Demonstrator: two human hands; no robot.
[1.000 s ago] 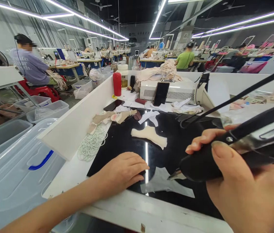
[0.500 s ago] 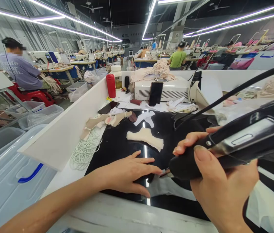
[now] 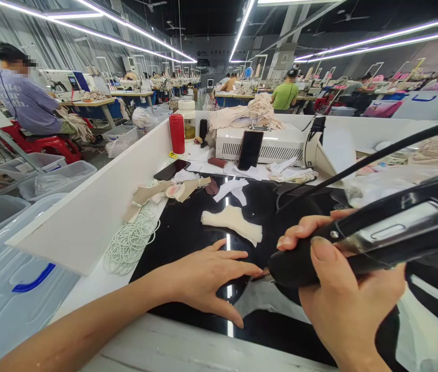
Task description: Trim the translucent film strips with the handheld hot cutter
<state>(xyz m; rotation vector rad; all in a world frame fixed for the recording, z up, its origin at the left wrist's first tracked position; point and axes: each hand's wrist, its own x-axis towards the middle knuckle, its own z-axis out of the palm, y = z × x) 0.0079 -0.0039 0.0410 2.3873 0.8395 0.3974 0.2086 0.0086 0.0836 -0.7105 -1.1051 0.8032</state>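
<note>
My right hand [image 3: 343, 294] is wrapped round a black corded hand tool [image 3: 374, 232] whose metal tip points left at a piece of black fabric [image 3: 238, 287] on the glossy black work surface [image 3: 187, 227]. My left hand [image 3: 207, 276] lies flat on that fabric with fingers spread, its fingertips just beside the tool's tip. A pale translucent piece [image 3: 273, 302] lies under the tool. A cream fabric piece [image 3: 232, 222] rests farther back on the surface.
A coil of white elastic cord [image 3: 129, 243], beige fabric scraps [image 3: 164, 194], a phone lying flat [image 3: 171, 169], a red bottle [image 3: 177, 133] and a white machine [image 3: 273, 142] with a phone leaning on it stand behind. Clear plastic bins [image 3: 5, 279] sit at left. Other workers sit beyond.
My left hand has opened from curled to spread flat and slid right toward the tool tip. The tool in my right hand has shifted left and lower.
</note>
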